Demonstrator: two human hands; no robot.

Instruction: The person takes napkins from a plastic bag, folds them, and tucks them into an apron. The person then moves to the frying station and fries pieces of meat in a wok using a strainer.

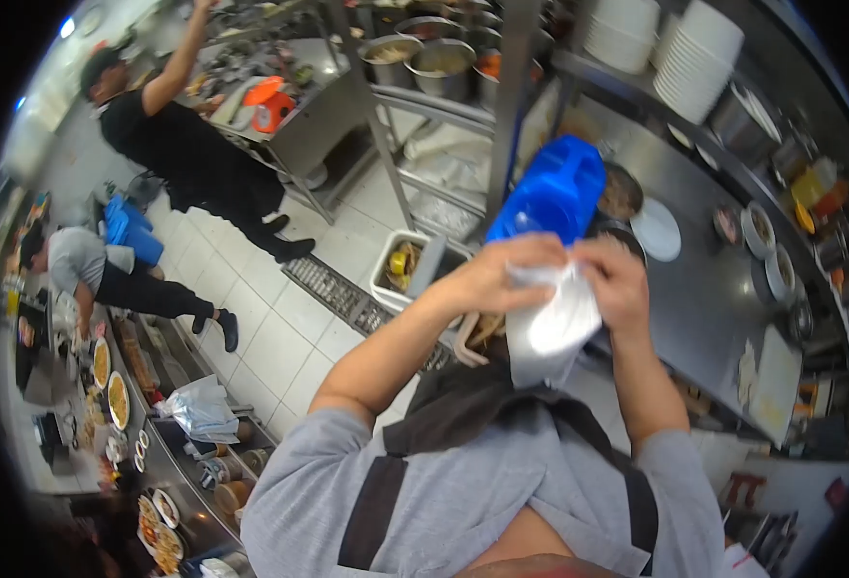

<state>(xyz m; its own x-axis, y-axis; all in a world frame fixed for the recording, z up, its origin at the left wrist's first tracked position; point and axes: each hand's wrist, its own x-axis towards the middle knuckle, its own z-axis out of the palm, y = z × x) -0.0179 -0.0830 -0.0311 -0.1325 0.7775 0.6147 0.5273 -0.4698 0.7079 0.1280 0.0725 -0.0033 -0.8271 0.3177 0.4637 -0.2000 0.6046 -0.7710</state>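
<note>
We see a white bag (552,337) held up in front of our apron (473,395), its top edge between our two hands. Our left hand (497,281) is closed on the upper left of the bag, thumb and fingers pinching it; our right hand (619,287) is curled tight on the upper right, close beside the left. Just beyond them we see a blue jug (552,197), near the edge of the steel worktop (709,313). A pale plate (656,231) lies on that worktop, to the right of the jug. Left of the bag is a white bin (380,274) with scraps inside. Farther out, pots (442,69) stand on a rack (444,104), and stacked tubs (699,63) fill a shelf (627,91) at the upper right. Two co-workers, one in black (188,144), one in grey (78,258), stand well apart from us.
</note>
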